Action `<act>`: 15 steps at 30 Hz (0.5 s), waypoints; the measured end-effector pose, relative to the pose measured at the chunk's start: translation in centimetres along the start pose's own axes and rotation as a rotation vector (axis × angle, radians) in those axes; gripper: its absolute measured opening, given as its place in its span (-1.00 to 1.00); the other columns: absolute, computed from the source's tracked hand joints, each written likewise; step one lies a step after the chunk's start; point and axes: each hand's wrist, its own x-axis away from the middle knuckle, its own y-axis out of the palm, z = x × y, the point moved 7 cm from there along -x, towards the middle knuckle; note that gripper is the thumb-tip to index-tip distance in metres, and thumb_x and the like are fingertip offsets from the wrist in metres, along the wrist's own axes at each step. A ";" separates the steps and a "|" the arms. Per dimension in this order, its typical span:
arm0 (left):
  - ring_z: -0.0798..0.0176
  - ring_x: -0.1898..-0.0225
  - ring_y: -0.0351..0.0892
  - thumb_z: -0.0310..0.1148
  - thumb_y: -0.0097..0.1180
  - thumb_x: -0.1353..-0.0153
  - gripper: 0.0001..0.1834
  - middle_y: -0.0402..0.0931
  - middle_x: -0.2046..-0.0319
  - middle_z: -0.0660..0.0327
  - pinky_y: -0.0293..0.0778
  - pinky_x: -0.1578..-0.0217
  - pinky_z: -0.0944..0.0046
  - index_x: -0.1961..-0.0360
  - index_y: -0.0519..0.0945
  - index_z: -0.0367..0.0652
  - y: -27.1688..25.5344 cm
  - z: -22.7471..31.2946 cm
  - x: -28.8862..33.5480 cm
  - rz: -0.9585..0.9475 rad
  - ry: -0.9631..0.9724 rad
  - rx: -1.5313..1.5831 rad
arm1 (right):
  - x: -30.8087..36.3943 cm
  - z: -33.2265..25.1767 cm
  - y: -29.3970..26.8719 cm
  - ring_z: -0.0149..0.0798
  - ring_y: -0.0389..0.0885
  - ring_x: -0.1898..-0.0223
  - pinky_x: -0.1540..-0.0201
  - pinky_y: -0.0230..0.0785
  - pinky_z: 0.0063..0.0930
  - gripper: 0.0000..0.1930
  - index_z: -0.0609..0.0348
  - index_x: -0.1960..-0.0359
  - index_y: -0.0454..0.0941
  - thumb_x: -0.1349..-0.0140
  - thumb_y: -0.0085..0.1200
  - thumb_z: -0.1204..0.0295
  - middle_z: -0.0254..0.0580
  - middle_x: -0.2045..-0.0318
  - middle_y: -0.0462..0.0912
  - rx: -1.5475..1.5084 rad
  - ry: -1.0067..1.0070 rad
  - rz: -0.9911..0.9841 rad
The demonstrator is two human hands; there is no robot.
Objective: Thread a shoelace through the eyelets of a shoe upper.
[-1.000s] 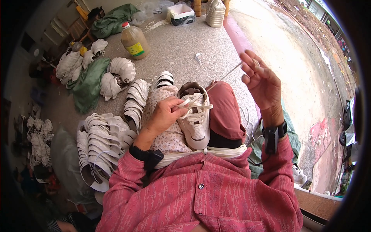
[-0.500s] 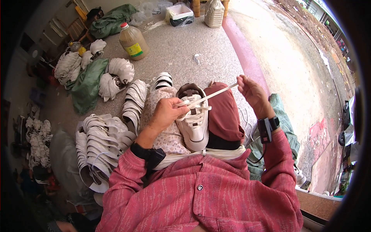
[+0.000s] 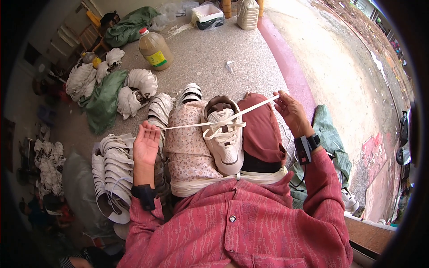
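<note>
A white sneaker [image 3: 229,154] with a brown lining rests in my lap, its toe toward me and its heel opening away. Its cream shoelace [image 3: 257,106] is pulled out to both sides, and the two strands cross over the tongue. Lower lacing lies loosely looped across the shoe. Left of the sneaker, my left hand [image 3: 146,145] pinches one lace end, palm turned up. Farther right and a little higher, my right hand [image 3: 291,114] grips the other end between thumb and fingers. Both strands look taut.
Stacks of white shoe uppers [image 3: 114,169] stand at my left, with more beside a green sack [image 3: 106,100]. A large jug [image 3: 155,50] with a red cap is on the floor ahead. Another green sack [image 3: 328,134] lies at right, near a white shoe [image 3: 349,201].
My left hand has moved from above the sneaker out to the left, drawing its lace end along. My right hand stays nearly in place, still holding the other end.
</note>
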 end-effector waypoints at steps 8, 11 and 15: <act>0.17 0.03 0.55 -0.24 -0.01 -0.36 -0.75 0.60 0.16 0.21 0.42 -0.14 0.03 0.10 0.56 -0.18 -3.3 -2.6 2.2 0.415 -0.082 0.250 | -0.5 1.1 -0.3 -0.25 0.61 0.13 0.01 0.52 -0.39 -0.79 0.25 0.11 0.48 -0.33 0.06 0.38 -0.10 0.16 0.63 -0.138 -0.004 0.081; 0.26 0.27 0.55 -0.27 -0.02 -0.37 -0.75 0.55 0.36 0.29 0.52 0.03 0.16 0.09 0.55 -0.20 -4.5 -2.3 2.8 0.553 -0.068 0.168 | -0.3 1.0 0.2 -0.20 0.58 0.04 -0.09 0.48 -0.33 -0.76 0.25 0.05 0.43 -0.34 0.04 0.38 -0.08 0.10 0.61 -0.179 -0.004 0.104; 0.42 0.49 0.38 -0.35 -0.06 -0.39 -0.73 0.41 0.49 0.32 0.49 0.34 0.39 -0.01 0.47 -0.28 -5.2 -1.0 1.3 0.138 -0.059 0.305 | -0.5 1.2 1.1 -0.22 0.59 0.08 -0.03 0.51 -0.35 -0.79 0.23 0.08 0.42 -0.34 0.03 0.39 -0.12 0.15 0.61 -0.258 0.035 0.116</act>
